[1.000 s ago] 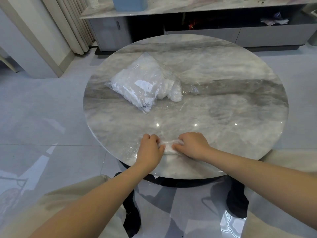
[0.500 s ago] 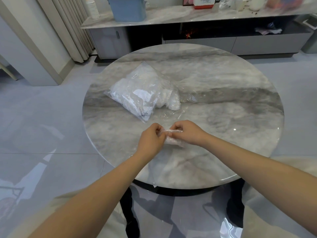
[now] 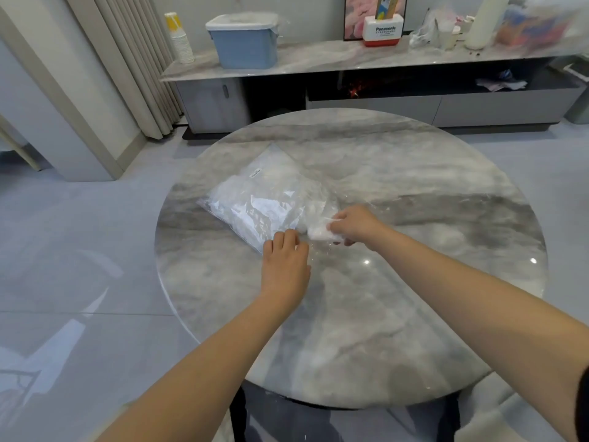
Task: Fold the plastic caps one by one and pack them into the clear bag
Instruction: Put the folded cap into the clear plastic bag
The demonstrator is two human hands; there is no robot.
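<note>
A clear bag [image 3: 264, 199] stuffed with white folded plastic caps lies on the left half of the round marble table [image 3: 414, 314], its mouth facing right. My right hand [image 3: 355, 223] grips a small folded white cap [image 3: 320, 232] right at the bag's mouth. My left hand [image 3: 285, 261] rests at the bag's near corner, fingers curled on its lower edge; whether they pinch the film I cannot make out. A loose clear cap [image 3: 379, 202], barely visible, lies on the table just beyond my right hand.
Behind the table runs a low marble-topped cabinet [image 3: 318, 59] with a blue lidded bin [image 3: 243, 39], a stack of paper cups [image 3: 180, 39] and a red-and-white box [image 3: 381, 31]. Curtains [image 3: 127, 59] hang at the left. Glossy floor tiles surround the table.
Both hands moved from the table's near edge up to the bag. The folded cap went with my right hand to the bag's mouth; my left hand let go of it and went to the bag's corner.
</note>
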